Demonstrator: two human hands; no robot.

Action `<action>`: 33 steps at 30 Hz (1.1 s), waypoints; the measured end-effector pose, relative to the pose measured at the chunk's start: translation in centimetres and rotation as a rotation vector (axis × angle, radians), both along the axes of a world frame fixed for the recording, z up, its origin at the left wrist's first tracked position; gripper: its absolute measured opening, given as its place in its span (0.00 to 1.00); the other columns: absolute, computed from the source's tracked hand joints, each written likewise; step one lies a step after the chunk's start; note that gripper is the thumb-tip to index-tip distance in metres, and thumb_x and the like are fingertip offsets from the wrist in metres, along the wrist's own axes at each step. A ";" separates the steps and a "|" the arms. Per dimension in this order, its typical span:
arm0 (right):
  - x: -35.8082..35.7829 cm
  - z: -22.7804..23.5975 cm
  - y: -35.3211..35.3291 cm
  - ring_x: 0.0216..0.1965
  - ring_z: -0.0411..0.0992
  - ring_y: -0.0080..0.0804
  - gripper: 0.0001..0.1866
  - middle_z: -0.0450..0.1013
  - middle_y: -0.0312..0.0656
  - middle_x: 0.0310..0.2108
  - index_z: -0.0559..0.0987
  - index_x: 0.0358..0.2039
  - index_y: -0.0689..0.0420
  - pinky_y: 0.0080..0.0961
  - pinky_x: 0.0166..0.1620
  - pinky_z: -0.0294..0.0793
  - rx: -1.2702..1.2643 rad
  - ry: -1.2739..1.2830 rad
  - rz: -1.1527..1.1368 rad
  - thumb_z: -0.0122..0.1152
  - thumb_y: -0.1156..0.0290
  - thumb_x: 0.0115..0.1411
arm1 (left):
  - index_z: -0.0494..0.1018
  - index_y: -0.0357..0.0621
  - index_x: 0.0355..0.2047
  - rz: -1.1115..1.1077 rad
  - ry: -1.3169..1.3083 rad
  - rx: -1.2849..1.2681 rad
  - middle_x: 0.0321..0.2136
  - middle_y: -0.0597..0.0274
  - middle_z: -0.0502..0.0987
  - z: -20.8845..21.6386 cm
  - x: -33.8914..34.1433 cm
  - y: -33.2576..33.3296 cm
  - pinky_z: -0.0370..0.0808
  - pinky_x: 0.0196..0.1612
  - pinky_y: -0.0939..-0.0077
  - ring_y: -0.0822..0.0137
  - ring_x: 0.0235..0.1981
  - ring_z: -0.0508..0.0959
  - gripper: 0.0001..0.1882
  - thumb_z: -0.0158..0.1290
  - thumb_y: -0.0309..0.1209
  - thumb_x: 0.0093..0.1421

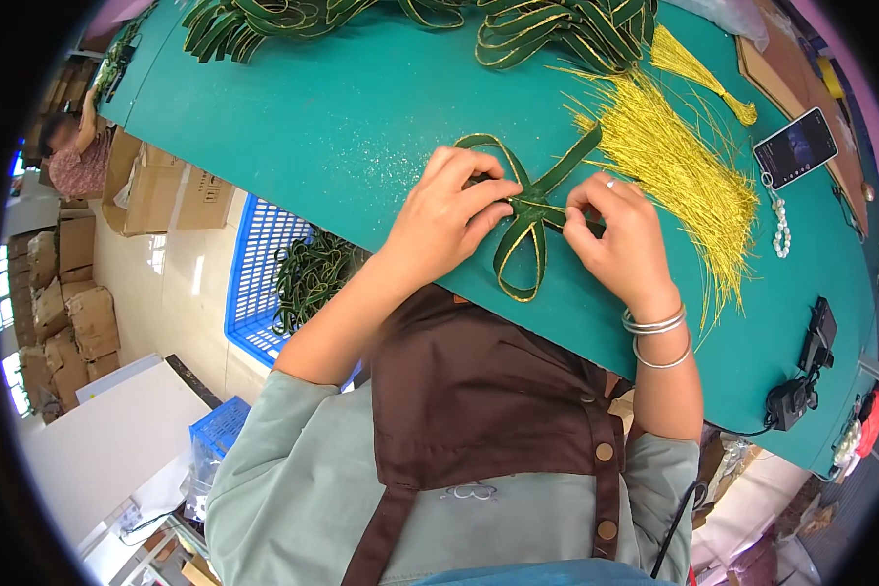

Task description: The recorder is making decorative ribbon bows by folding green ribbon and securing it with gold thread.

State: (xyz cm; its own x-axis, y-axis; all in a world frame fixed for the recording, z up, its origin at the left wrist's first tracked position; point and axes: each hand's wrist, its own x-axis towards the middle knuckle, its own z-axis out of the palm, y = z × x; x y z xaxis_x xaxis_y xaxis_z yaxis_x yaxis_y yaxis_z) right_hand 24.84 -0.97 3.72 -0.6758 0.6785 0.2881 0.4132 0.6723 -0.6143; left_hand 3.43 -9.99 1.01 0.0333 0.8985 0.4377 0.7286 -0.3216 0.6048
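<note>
A dark green ribbon bow (521, 277) with gold edges lies near the front edge of the green table (332, 127), its loops and tails spread around a gathered middle. My left hand (444, 210) is closed on the bow beside that middle, thumb and fingertips pinched together. My right hand (623, 234) has its fingers pinched on a thin gold tie (549, 205) that runs from the bow's middle; the tie's end is hidden in the fingers. Just beyond my right hand a thick bunch of gold ties (679, 161) lies fanned out.
Heaps of gold-edged green ribbon loops (566, 34) lie along the far side. A smaller gold bundle (703, 73), a phone (796, 146) and a black adapter (791, 402) sit to the right. A blue basket (249, 269) with ribbon bows stands at the left, below the table; another person works beyond.
</note>
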 end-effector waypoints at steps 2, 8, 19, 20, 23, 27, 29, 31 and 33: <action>-0.1 -0.1 -0.1 0.26 0.71 0.38 0.04 0.72 0.40 0.24 0.75 0.27 0.57 0.33 0.36 0.68 0.032 -0.051 -0.007 0.61 0.77 0.52 | 0.81 0.46 0.38 0.006 0.014 0.043 0.40 0.62 0.75 -0.2 -0.1 0.2 0.77 0.40 0.67 0.58 0.43 0.74 0.13 0.66 0.24 0.50; -1.0 -0.1 -0.4 0.30 0.71 0.39 0.03 0.73 0.39 0.26 0.79 0.30 0.56 0.34 0.39 0.66 0.143 -0.067 0.081 0.65 0.75 0.56 | 0.80 0.44 0.32 0.014 0.091 0.133 0.36 0.63 0.77 -0.6 -0.2 0.5 0.78 0.37 0.67 0.58 0.39 0.76 0.08 0.65 0.23 0.51; 1.0 1.2 0.8 0.31 0.75 0.39 0.07 0.78 0.44 0.31 0.83 0.37 0.60 0.31 0.37 0.74 0.055 0.015 -0.040 0.63 0.81 0.57 | 0.77 0.44 0.33 0.113 0.089 0.247 0.36 0.62 0.78 3.9 -2.0 1.5 0.75 0.37 0.64 0.57 0.36 0.77 0.10 0.61 0.19 0.50; 0.8 1.5 0.4 0.30 0.76 0.35 0.08 0.79 0.43 0.31 0.83 0.38 0.59 0.29 0.36 0.75 -0.053 0.090 -0.035 0.64 0.81 0.58 | 0.77 0.45 0.32 0.039 0.117 0.270 0.36 0.63 0.78 4.3 -1.1 2.0 0.75 0.37 0.65 0.58 0.36 0.77 0.09 0.61 0.21 0.50; 0.0 1.4 -0.4 0.29 0.77 0.27 0.09 0.80 0.42 0.31 0.83 0.40 0.60 0.24 0.35 0.77 -0.196 0.215 -0.023 0.64 0.81 0.59 | 0.76 0.49 0.31 -0.091 0.153 0.289 0.35 0.67 0.77 4.6 1.0 3.1 0.71 0.37 0.68 0.62 0.36 0.77 0.07 0.60 0.25 0.51; -0.6 1.0 -1.0 0.30 0.79 0.25 0.09 0.81 0.42 0.31 0.82 0.43 0.65 0.22 0.36 0.80 -0.772 0.491 -0.065 0.64 0.79 0.62 | 0.76 0.49 0.31 -0.120 0.185 0.275 0.34 0.69 0.76 4.4 2.2 3.7 0.69 0.35 0.68 0.63 0.35 0.75 0.07 0.59 0.25 0.51; -0.1 0.9 -0.5 0.30 0.79 0.27 0.10 0.81 0.43 0.31 0.81 0.44 0.66 0.22 0.36 0.80 -0.857 0.520 -0.023 0.64 0.78 0.63 | 0.79 0.46 0.30 -0.141 0.207 0.326 0.33 0.67 0.77 4.6 2.1 4.0 0.70 0.32 0.70 0.64 0.31 0.75 0.07 0.62 0.26 0.49; 0.3 0.8 0.0 0.30 0.79 0.28 0.10 0.81 0.44 0.31 0.80 0.45 0.68 0.22 0.36 0.81 -0.946 0.549 0.019 0.63 0.77 0.64 | 0.79 0.46 0.30 -0.140 0.217 0.332 0.33 0.67 0.77 4.8 2.3 4.1 0.70 0.32 0.70 0.64 0.31 0.75 0.07 0.62 0.26 0.48; 0.7 0.5 0.3 0.29 0.80 0.29 0.10 0.81 0.45 0.31 0.80 0.44 0.67 0.22 0.35 0.80 -1.113 0.598 0.062 0.63 0.76 0.64 | 0.79 0.46 0.29 -0.137 0.228 0.337 0.32 0.67 0.77 4.7 2.4 4.2 0.70 0.31 0.71 0.65 0.30 0.75 0.07 0.62 0.25 0.48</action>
